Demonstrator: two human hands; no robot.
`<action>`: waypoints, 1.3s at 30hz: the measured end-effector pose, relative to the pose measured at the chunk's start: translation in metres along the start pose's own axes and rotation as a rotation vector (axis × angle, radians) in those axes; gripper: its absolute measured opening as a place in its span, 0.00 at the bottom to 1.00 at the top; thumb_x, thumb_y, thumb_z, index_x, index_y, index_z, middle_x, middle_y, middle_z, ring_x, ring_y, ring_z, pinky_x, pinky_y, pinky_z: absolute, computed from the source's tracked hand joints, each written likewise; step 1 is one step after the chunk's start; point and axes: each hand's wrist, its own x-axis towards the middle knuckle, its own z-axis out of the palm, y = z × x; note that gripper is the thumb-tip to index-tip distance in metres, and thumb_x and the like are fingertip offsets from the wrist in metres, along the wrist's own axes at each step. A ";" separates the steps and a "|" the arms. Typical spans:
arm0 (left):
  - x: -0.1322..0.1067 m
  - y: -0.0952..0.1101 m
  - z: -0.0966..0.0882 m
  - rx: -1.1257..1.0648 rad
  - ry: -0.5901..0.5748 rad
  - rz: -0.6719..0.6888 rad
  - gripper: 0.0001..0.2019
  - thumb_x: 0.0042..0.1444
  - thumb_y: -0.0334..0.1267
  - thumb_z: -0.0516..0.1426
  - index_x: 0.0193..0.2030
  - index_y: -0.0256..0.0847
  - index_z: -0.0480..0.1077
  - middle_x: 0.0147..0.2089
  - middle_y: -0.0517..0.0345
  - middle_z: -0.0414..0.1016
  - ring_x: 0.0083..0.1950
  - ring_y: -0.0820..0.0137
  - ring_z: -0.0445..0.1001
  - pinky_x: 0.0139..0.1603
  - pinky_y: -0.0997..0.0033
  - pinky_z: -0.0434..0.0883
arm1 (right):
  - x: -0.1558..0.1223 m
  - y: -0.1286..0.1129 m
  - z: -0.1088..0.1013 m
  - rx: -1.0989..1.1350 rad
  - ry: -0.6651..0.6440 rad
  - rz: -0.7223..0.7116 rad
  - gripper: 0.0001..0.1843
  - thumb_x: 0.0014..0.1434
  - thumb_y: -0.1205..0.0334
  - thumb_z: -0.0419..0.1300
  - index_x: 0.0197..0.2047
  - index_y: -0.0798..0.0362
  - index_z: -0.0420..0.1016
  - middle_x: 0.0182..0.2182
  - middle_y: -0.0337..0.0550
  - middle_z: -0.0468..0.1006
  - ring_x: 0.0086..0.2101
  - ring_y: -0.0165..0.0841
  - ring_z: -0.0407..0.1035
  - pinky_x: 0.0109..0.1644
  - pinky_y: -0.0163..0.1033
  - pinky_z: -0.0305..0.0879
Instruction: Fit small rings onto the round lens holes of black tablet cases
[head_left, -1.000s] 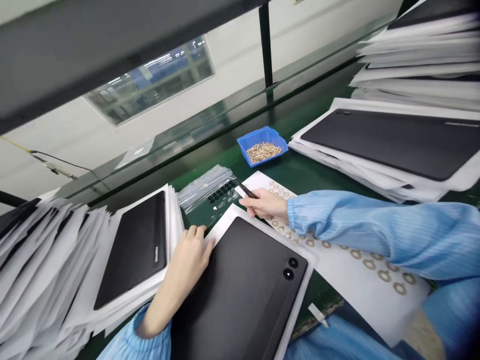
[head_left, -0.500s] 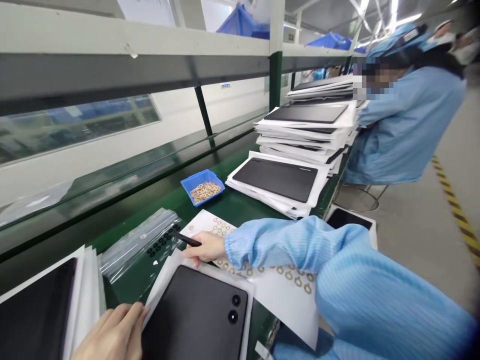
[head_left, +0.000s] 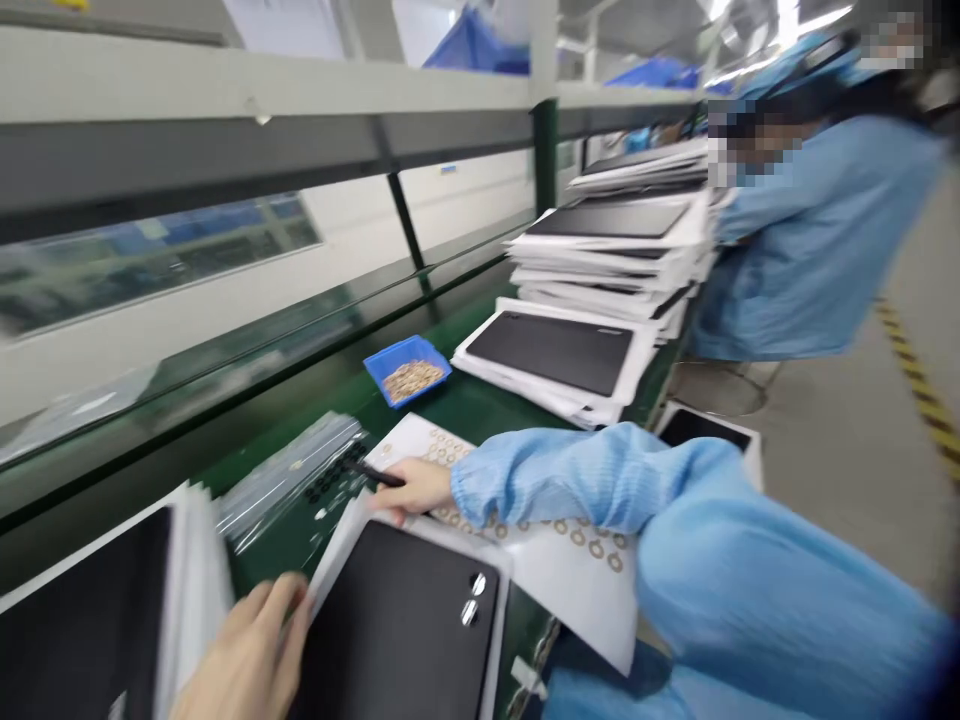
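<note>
A dark tablet back cover [head_left: 405,625] with two round camera holes lies on a white sheet in front of me. My left hand [head_left: 251,650] rests at its left edge, fingers curled on the sheet's corner. My right hand [head_left: 414,489] sits just beyond the cover's far edge, pinched on a thin black tool [head_left: 373,474] that points toward clear bags of small black rings [head_left: 300,480]. Under my right wrist lies a white sheet with rows of tan ring stickers [head_left: 577,560].
A blue tray of tan rings [head_left: 407,371] stands further back on the green bench. Stacks of dark covers between white sheets sit at the right [head_left: 600,290] and at my left [head_left: 97,620]. A person in a blue coat [head_left: 810,220] sits beyond the right stack.
The view has swung up and to the right, bringing the seated person and shelf into sight. My left hand slid slightly along the sheet's corner; my right hand stays put with the tool.
</note>
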 end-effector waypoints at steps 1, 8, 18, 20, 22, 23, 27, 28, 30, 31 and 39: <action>-0.001 0.007 -0.005 0.047 0.019 -0.021 0.10 0.59 0.43 0.46 0.38 0.43 0.64 0.35 0.53 0.71 0.35 0.61 0.74 0.34 0.66 0.70 | 0.000 0.001 0.001 0.013 -0.007 -0.006 0.14 0.56 0.63 0.58 0.20 0.58 0.66 0.12 0.31 0.66 0.15 0.20 0.54 0.19 0.27 0.49; 0.003 0.026 -0.008 0.143 -0.102 -0.137 0.06 0.58 0.33 0.48 0.37 0.39 0.65 0.37 0.51 0.68 0.40 0.60 0.69 0.42 0.61 0.67 | 0.002 0.006 0.006 0.111 -0.004 -0.034 0.12 0.57 0.65 0.53 0.23 0.55 0.59 0.14 0.33 0.66 0.13 0.19 0.49 0.16 0.28 0.42; -0.002 0.045 -0.020 0.058 -0.117 -0.098 0.07 0.60 0.28 0.46 0.33 0.41 0.59 0.35 0.56 0.63 0.38 0.65 0.65 0.37 0.67 0.64 | -0.002 0.007 0.008 0.031 0.114 -0.039 0.11 0.54 0.56 0.54 0.27 0.55 0.61 0.17 0.35 0.67 0.13 0.20 0.49 0.17 0.29 0.44; -0.001 0.045 -0.020 0.039 -0.115 -0.096 0.07 0.60 0.28 0.46 0.33 0.41 0.59 0.35 0.56 0.63 0.37 0.66 0.65 0.37 0.68 0.64 | -0.001 0.010 0.007 -0.028 0.177 -0.060 0.09 0.51 0.57 0.56 0.31 0.55 0.64 0.19 0.35 0.68 0.16 0.23 0.54 0.19 0.30 0.48; -0.001 0.043 -0.019 0.022 -0.104 -0.105 0.07 0.60 0.28 0.46 0.32 0.41 0.59 0.34 0.56 0.63 0.37 0.65 0.64 0.36 0.67 0.63 | -0.001 0.011 0.005 -0.097 0.197 -0.094 0.10 0.47 0.58 0.60 0.30 0.55 0.68 0.20 0.36 0.69 0.20 0.26 0.59 0.24 0.32 0.53; -0.001 0.041 -0.018 0.013 -0.096 -0.112 0.06 0.59 0.28 0.46 0.32 0.41 0.59 0.34 0.56 0.63 0.37 0.65 0.64 0.36 0.67 0.63 | -0.001 0.012 0.005 -0.128 0.191 -0.111 0.10 0.45 0.58 0.62 0.28 0.55 0.70 0.20 0.36 0.69 0.22 0.28 0.61 0.26 0.33 0.54; 0.000 0.036 -0.016 -0.033 -0.045 -0.132 0.03 0.58 0.30 0.48 0.39 0.40 0.60 0.40 0.52 0.63 0.43 0.62 0.64 0.43 0.61 0.64 | -0.003 0.010 0.004 -0.188 0.168 -0.190 0.11 0.45 0.56 0.61 0.23 0.55 0.68 0.22 0.37 0.69 0.26 0.32 0.62 0.31 0.35 0.54; 0.001 0.035 -0.016 -0.049 -0.028 -0.135 0.05 0.58 0.31 0.49 0.42 0.39 0.60 0.43 0.50 0.63 0.46 0.60 0.63 0.46 0.58 0.63 | -0.003 0.010 0.004 -0.187 0.171 -0.212 0.11 0.47 0.55 0.60 0.24 0.55 0.68 0.23 0.37 0.69 0.27 0.32 0.62 0.33 0.36 0.55; 0.002 0.032 -0.016 -0.091 -0.012 -0.138 0.11 0.58 0.35 0.53 0.47 0.38 0.60 0.48 0.48 0.61 0.51 0.58 0.60 0.51 0.55 0.61 | -0.004 0.009 0.005 -0.169 0.178 -0.246 0.11 0.50 0.54 0.57 0.27 0.55 0.68 0.26 0.38 0.69 0.29 0.33 0.62 0.35 0.36 0.57; 0.003 0.031 -0.017 -0.118 -0.017 -0.140 0.13 0.57 0.37 0.54 0.49 0.39 0.61 0.48 0.48 0.61 0.52 0.58 0.60 0.52 0.55 0.60 | -0.004 0.008 0.005 -0.155 0.178 -0.256 0.12 0.51 0.54 0.56 0.29 0.55 0.68 0.26 0.39 0.69 0.30 0.33 0.62 0.36 0.37 0.58; 0.012 0.007 -0.033 -0.350 -0.280 -0.234 0.22 0.53 0.51 0.57 0.48 0.37 0.66 0.34 0.59 0.66 0.33 0.70 0.65 0.33 0.72 0.63 | -0.012 -0.006 0.006 0.040 0.153 -0.255 0.15 0.53 0.49 0.53 0.30 0.55 0.64 0.26 0.40 0.66 0.30 0.32 0.62 0.35 0.37 0.61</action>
